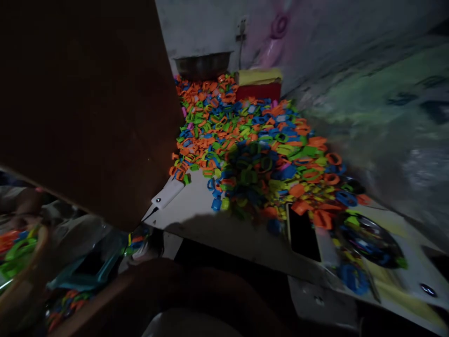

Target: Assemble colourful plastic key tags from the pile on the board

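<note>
Two dim limbs, seemingly my forearms, come together at the bottom of the head view. My left hand point(168, 276) and my right hand point(213, 281) appear to lie there in deep shadow, below the table's front edge. Their fingers cannot be made out, nor whether they hold anything. Nearest in front of them is the white tabletop point(199, 231). A heap of small plastic pieces point(242, 135) in orange, green, blue and yellow spreads over it, many of them ring-shaped. A dark shadow falls across the heap's middle. By its front right edge lies a phone point(303, 234) with a black screen.
A large brown panel point(87, 103) blocks the left side. A white device point(168, 194) with a cable lies beside it. A round bowl point(398, 250) holds pieces at right. Behind the heap stand a metal basin point(203, 65) and a red box point(259, 91). A basket point(40, 248) sits lower left.
</note>
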Tool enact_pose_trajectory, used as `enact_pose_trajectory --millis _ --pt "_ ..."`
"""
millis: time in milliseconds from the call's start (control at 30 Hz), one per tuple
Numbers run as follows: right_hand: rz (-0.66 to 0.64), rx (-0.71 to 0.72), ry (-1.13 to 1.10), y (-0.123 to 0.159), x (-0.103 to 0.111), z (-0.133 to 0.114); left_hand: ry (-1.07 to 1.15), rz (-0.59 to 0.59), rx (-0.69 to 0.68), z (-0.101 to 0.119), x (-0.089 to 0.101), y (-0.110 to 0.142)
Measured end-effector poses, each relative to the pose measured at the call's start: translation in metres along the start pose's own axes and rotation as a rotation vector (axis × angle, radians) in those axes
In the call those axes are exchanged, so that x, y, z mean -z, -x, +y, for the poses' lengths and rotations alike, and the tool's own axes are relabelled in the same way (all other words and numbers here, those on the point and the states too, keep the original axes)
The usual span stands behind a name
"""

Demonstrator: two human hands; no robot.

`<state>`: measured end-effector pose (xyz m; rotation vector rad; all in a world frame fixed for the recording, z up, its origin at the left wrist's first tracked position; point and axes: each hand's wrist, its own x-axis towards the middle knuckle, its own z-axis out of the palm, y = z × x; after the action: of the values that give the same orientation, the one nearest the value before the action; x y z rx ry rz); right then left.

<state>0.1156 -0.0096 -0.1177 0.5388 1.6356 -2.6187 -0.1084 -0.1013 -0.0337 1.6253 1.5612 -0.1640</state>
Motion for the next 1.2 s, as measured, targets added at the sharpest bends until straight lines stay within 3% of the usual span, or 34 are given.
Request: enact_pose_trajectory --millis 133,200,300,333,367,433,533,633,933,1200 --pt "0.195 0.034 0.038 0.045 0.008 0.003 0.185 0.062 -0.310 0.056 0.031 -0.035" --pt "0.280 0.048 0.059 0.064 0.010 0.006 0.089 0.221 -0.365 0.073 0.048 -0.060" --pt "0.376 0.055 0.094 0.088 0.013 0.011 -0.192 0.603 -0.169 0.067 0.072 -0.099" --pt "0.400 0.055 0.105 0.094 0.014 0.013 -0.223 0.693 -0.085 0.055 0.079 -0.109" --pt "0.421 0.054 0.115 0.099 0.016 0.015 -0.302 0.825 0.090 0.039 0.087 -0.115" --pt "0.458 0.051 0.127 0.104 0.018 0.019 -0.304 0.928 0.296 0.002 0.101 -0.120" --pt "0.500 0.045 0.129 0.104 0.020 0.026 -0.320 0.912 0.426 -0.045 0.116 -0.115" --pt "0.521 0.036 0.119 0.095 0.021 0.031 -0.350 0.853 0.449 -0.065 0.119 -0.114" --pt "0.527 0.025 0.096 0.082 0.032 0.033 -0.441 1.043 0.556 -0.051 0.095 -0.132" --pt "0.536 0.026 0.059 0.084 0.033 0.037 -0.446 1.022 0.544 -0.059 0.100 -0.129"
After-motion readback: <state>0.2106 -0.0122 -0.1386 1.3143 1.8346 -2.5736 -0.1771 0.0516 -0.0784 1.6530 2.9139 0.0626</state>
